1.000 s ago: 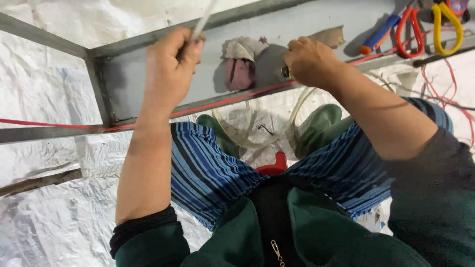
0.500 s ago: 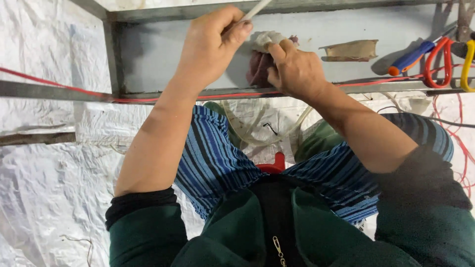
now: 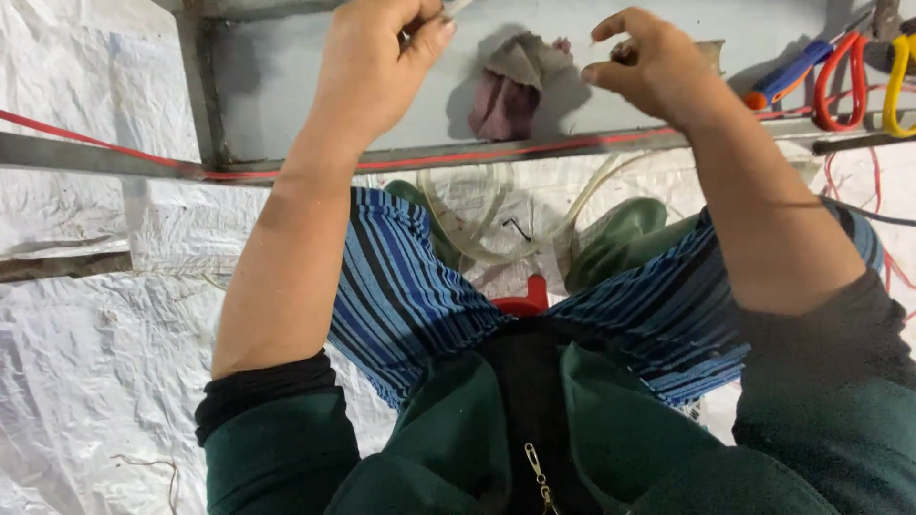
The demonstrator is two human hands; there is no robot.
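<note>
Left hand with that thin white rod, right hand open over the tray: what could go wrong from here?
1. The left hand pinches only the end of the thin white rod, which runs out of view; it may slip or snag unseen.
2. The right hand hovers open beside the crumpled rag; a sweep could drag it off the grey tray.
3. The red wire and clear tubing by the green boots could tangle the feet.

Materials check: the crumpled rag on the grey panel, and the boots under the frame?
Rag: looks like soft woven cloth, matte, dull pink and beige; it folds and creases limply. Boots: probably rubber or similar plastic, dark green and smooth, with a slight sheen on the rounded toe.
</note>
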